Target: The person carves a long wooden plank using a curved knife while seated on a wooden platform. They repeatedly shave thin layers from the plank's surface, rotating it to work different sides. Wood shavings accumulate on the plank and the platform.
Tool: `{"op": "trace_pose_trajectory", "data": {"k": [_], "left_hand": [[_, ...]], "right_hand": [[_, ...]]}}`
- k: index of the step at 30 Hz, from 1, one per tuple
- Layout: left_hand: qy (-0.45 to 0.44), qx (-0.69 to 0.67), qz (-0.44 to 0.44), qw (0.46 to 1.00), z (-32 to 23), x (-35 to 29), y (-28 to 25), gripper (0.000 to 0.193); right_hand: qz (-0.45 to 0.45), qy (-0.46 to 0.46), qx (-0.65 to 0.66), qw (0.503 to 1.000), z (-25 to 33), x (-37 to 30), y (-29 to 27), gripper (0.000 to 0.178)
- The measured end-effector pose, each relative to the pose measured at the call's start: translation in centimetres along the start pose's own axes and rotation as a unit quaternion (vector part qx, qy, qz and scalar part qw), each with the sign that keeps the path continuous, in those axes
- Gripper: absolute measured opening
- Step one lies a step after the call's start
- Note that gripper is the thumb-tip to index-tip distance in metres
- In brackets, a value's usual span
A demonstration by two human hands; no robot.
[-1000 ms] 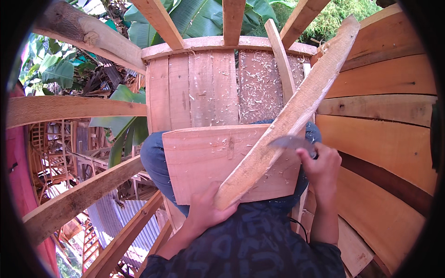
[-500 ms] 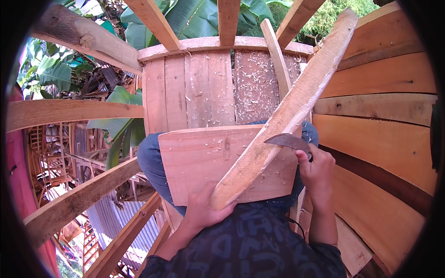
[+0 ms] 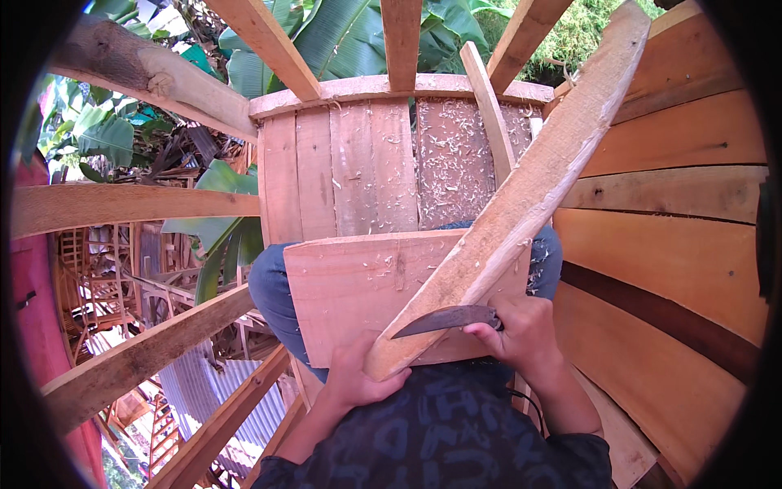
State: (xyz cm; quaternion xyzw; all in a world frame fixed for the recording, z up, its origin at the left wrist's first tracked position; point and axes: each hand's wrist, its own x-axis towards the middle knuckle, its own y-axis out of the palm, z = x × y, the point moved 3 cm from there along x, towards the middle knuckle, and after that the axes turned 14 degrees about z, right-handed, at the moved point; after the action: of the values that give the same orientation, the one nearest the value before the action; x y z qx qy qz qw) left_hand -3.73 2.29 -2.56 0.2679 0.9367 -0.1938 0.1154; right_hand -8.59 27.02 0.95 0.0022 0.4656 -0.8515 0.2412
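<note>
A long, rough wooden plank (image 3: 529, 187) slants from my lap up to the far right. My left hand (image 3: 356, 373) is closed around its near end. In my right hand (image 3: 525, 326) is a knife (image 3: 444, 319) with a dark curved blade, which lies across the plank close to its near end; most of the handle is hidden in the fist. Under the plank, a wide flat board (image 3: 346, 289) rests over my legs, with a few shavings on it.
Pale shavings lie scattered on the plank floor (image 3: 452, 155) ahead. A narrow wooden strip (image 3: 487, 106) leans at the far side. Wide orange-brown boards (image 3: 660, 244) form the right side. Wooden beams (image 3: 138, 204) and a corrugated metal sheet (image 3: 232, 391) are at the left.
My right hand has drawn the knife down along the plank toward me, from its middle to near my left hand. The plank's far end has shifted slightly up and right.
</note>
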Motion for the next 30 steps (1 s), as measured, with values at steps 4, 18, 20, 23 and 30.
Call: {"op": "trace_pose_trajectory", "data": {"k": [4, 18, 20, 23, 30], "left_hand": [[0.017, 0.019, 0.019, 0.999, 0.1, -0.3, 0.0, 0.046], [0.028, 0.005, 0.013, 1.0, 0.5, -0.1, 0.3, 0.046], [0.018, -0.04, 0.022, 0.999, 0.5, -0.3, 0.4, 0.046], [0.002, 0.019, -0.003, 1.0, 0.2, -0.4, 0.5, 0.047], [0.025, -0.008, 0.014, 1.0, 0.2, -0.2, 0.6, 0.05]], "right_hand": [[-0.209, 0.14, 0.208, 0.945, -4.9, 0.4, -3.8, 0.061], [-0.039, 0.025, 0.099, 0.994, 0.4, -2.1, 0.8, 0.054], [0.002, -0.022, 0.032, 0.999, 1.4, -2.4, 1.5, 0.054], [-0.175, 0.083, 0.169, 0.966, -3.2, -0.9, -1.2, 0.054], [-0.11, 0.034, 0.048, 0.992, -1.4, -2.0, 0.5, 0.053]]}}
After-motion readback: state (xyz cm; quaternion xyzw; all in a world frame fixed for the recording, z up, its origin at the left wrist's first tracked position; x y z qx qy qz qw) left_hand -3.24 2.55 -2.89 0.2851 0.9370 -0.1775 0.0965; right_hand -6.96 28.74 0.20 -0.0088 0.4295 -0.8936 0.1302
